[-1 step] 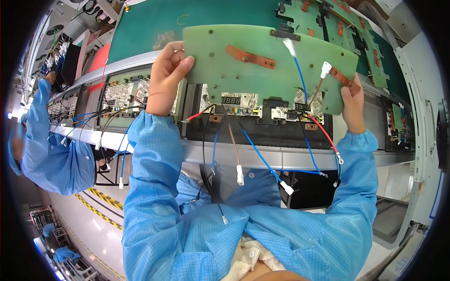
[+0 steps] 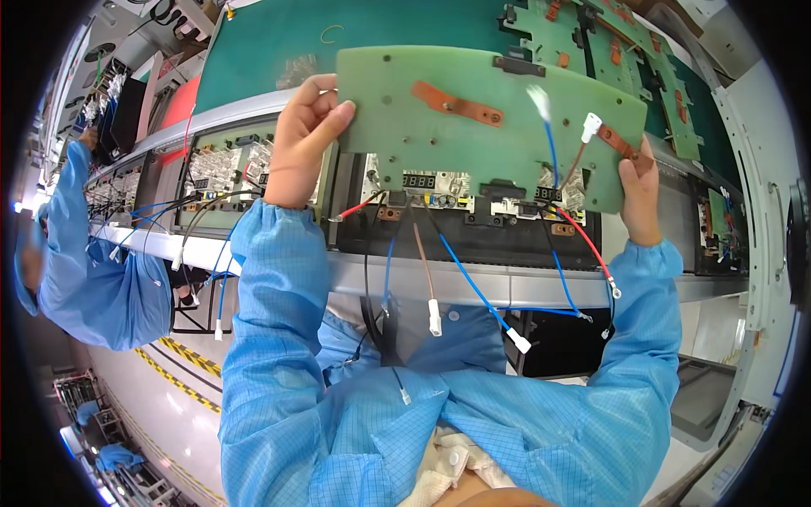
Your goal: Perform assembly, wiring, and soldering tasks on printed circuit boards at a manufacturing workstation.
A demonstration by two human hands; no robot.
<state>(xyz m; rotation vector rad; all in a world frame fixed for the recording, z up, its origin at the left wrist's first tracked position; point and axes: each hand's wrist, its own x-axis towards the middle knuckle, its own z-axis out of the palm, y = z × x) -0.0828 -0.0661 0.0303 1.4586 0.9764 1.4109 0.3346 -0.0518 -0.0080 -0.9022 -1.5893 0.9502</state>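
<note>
Plate: the green plate (image 2: 498,144) is held up over the far edge of the black tray (image 2: 481,239), its top edge sloping down rightward; whether it touches the tray, I cannot tell.
Left hand (image 2: 306,139): gripping the plate's left edge, thumb on the near face, fingers curled behind.
Right hand (image 2: 639,190): gripping the right edge, thumb in front, the other fingers mostly hidden.
Forearms: raised, well apart.
Clips: two, orange (image 2: 460,107), on the near face.
Wires: one blue (image 2: 551,152) and one brown stand before the plate; others hang over the tray's near edge, past the rail (image 2: 405,269).
Boards: in the tray, partly covered; displays (image 2: 418,182) visible.
Mat (image 2: 397,21): green, beyond the tray; more plates (image 2: 541,29) toward its right edge.
Co-worker: blue sleeve (image 2: 72,182), left.
</note>
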